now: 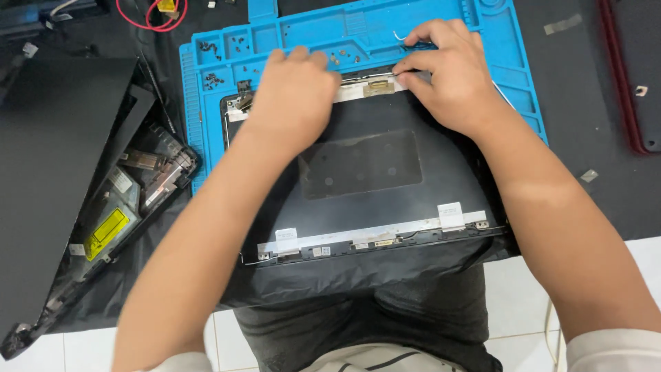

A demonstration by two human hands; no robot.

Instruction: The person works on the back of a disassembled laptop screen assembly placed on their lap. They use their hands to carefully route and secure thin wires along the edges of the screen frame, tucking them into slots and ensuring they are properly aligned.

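Head view: a dark laptop lid panel [361,186] is being worked on, lying flat on a blue repair mat [310,34], with its near edge hanging over the table edge toward the person's lap. The left hand [292,96] is being pressed palm-down on the panel's far edge, fingers curled; nothing is seen gripped, and whether anything is pinched underneath cannot be told. The right hand [447,72] is being closed in a pinch on a thin cable [375,77] running along the far edge, just beside a small metal bracket [377,85]. Risk, as a judgement: the cable could be torn or its connector cracked if it is being pulled at an angle; the overhanging panel could be tipped off if downward pressure is eased. Loose screws [210,79] are being kept in the mat's trays, and could be scattered by a knock. Surface: a black cloth [585,138] is spread over the table, white floor tiles [523,303] are showing below. An opened laptop base [131,207] is lying to the left, red wires [148,21] at top.
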